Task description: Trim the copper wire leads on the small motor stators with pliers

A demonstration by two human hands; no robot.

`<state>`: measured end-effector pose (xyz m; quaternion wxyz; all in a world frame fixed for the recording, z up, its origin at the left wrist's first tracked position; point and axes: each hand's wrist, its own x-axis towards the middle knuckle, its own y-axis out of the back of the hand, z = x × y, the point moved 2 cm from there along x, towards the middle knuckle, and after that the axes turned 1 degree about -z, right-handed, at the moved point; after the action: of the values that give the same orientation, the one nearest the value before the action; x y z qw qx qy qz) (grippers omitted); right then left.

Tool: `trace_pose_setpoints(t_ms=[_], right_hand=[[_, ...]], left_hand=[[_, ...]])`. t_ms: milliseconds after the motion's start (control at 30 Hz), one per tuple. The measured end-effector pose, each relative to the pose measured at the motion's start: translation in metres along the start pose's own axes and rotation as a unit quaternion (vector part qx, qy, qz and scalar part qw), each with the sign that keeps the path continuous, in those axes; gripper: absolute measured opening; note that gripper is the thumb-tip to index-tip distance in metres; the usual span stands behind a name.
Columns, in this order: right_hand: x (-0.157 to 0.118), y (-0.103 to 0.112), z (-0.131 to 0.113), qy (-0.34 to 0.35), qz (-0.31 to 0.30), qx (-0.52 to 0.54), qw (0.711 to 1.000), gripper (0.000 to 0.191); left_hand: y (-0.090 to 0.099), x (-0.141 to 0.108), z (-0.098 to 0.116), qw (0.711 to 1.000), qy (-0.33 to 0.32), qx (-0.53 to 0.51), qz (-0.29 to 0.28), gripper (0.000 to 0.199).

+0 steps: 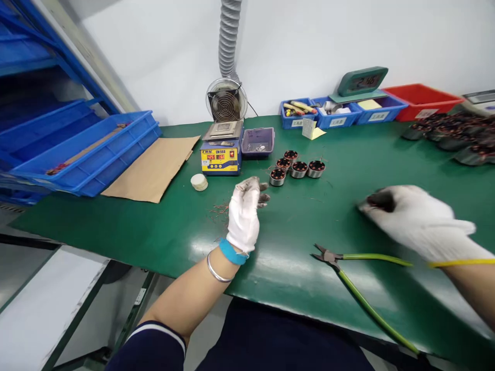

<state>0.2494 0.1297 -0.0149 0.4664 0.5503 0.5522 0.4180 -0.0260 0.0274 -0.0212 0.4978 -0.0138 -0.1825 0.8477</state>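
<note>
My left hand (247, 206), in a white glove with dark fingertips, hovers over the table's middle with fingers curled apart and nothing visible in it. My right hand (402, 211), also gloved, is at the right, blurred; its fingers are bent round, and what they hold, if anything, cannot be made out. Cutters (328, 256) with green handles lie spread on the green table (286, 257) between the hands. Several round metal parts with copper windings (299, 169) stand just beyond my left hand. Loose copper wire bits (220, 209) lie left of it.
A blue and yellow heating unit (220, 158) stands ahead, beside a purple tray (258, 143) and a fan (225, 104). Brown cardboard (154, 167) and a blue crate (88, 154) are at left. Blue bins (337, 120), a red bin (421, 100) and piled wound parts (460, 136) are at back right.
</note>
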Motion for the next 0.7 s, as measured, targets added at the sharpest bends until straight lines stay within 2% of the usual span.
trace_pose_setpoints(t_ms=[67,133,200,300,400,567,633,700], right_hand=[[0.026,0.007,0.031,-0.045,0.041,-0.027,0.998,0.032],[0.045,0.007,0.046,0.01,0.114,-0.062,0.991,0.056],[0.057,-0.004,0.043,0.102,0.121,-0.08,0.984,0.073],[0.063,-0.031,0.012,0.229,0.056,-0.088,0.968,0.074],[0.05,-0.054,-0.031,0.324,0.033,-0.095,0.941,0.083],[-0.004,-0.083,-0.098,0.452,0.018,-0.074,0.889,0.088],[-0.027,-0.095,-0.126,0.489,0.017,-0.059,0.87,0.089],[-0.044,-0.103,-0.155,0.521,0.022,-0.041,0.852,0.087]], left_hand=[[-0.003,-0.005,0.001,1.0,0.002,0.005,-0.012,0.05],[-0.005,-0.008,0.003,1.0,-0.005,0.007,-0.02,0.055],[-0.007,-0.01,0.005,0.999,-0.017,0.009,-0.026,0.059],[-0.008,-0.011,0.006,0.999,-0.026,0.019,-0.034,0.064],[-0.008,-0.012,0.005,0.999,-0.019,0.025,-0.038,0.065],[-0.007,-0.018,0.007,0.997,-0.031,0.013,-0.068,0.062],[-0.006,-0.02,0.008,0.995,-0.058,0.026,-0.075,0.059],[-0.004,-0.02,0.009,0.993,-0.093,0.046,-0.059,0.057]])
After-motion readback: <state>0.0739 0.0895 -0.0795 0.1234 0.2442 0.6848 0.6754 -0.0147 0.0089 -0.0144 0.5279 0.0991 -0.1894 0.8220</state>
